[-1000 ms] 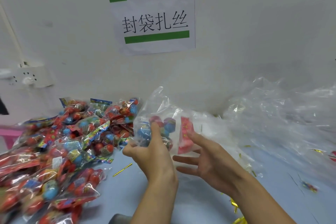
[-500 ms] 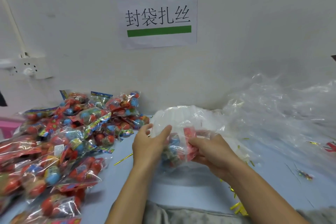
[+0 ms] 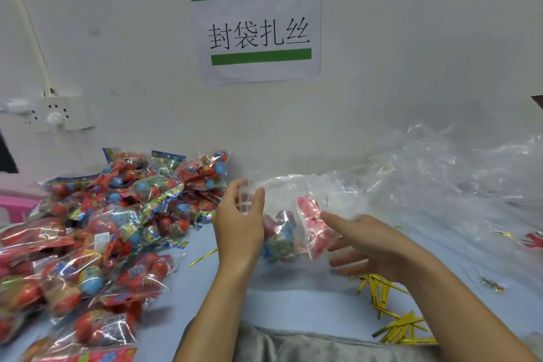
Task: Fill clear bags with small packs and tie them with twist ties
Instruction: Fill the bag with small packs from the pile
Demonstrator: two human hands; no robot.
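A clear bag (image 3: 296, 194) sits just above the blue table in front of me, with several colourful small packs (image 3: 280, 237) and a pink pack (image 3: 311, 215) inside. My left hand (image 3: 238, 223) pinches the bag's upper left edge between thumb and fingers. My right hand (image 3: 370, 247) is at the bag's right side with its fingers spread and straight, the index finger touching the plastic. Gold twist ties (image 3: 379, 288) lie in a heap under my right wrist. Another bunch of twist ties (image 3: 405, 329) is nearer the table's front edge.
A big pile of filled bags (image 3: 102, 229) covers the left of the table. Loose empty clear bags (image 3: 446, 185) are heaped at the right against the wall. A single gold tie (image 3: 202, 257) lies left of my left wrist. A paper sign (image 3: 258, 29) and a socket (image 3: 55, 115) are on the wall.
My right hand has let go of the bag and opened, moving slightly right. My left hand has shifted up to the bag's top edge.
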